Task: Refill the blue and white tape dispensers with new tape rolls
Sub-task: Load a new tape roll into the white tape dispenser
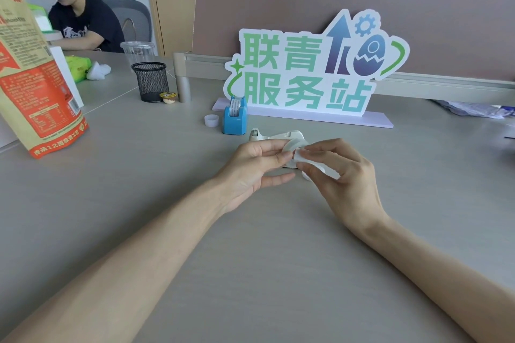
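White tape roll (290, 147), a small round spool, is held just above the grey tabletop (250, 273), pinched by the thumb and fingers of the left hand (255, 164). The right hand (345, 178) pinches its right edge with curled fingers. Just behind them lies the white plastic tape dispenser (274, 135), partly hidden. Farther back stands the blue plastic tape dispenser (235, 120) with a roll in it. A small white ring (211, 120) sits just left of it, and a green-and-white lettered sign (306, 75) stands beyond.
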A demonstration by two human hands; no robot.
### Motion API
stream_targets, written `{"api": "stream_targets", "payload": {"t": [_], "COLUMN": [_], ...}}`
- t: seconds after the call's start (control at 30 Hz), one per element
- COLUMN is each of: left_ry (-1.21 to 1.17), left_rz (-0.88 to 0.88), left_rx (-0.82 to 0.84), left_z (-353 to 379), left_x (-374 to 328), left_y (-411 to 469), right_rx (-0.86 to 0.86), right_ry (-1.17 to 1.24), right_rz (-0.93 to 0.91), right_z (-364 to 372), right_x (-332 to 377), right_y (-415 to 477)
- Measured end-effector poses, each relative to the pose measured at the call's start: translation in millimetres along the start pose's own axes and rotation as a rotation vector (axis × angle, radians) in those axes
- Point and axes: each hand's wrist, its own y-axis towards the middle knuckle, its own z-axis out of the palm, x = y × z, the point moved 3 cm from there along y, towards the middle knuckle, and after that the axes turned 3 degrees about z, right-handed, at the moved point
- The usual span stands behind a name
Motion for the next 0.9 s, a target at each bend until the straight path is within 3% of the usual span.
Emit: {"api": "stream_targets", "payload": {"t": [0.47,0.9], "left_ry": [0.165,0.303], "left_rz": [-0.001,0.134], "left_rx": [-0.017,-0.077], "left_z": [-1,9], "left_x": [10,14], "left_y": [2,3], "right_rx": [0.056,0.072], "right_ry": [-0.004,0.011], "right_rz": [0.139,0.197], "right_z": [2,4], "right_x": [-6,-12], "right_y": [0,1]}}
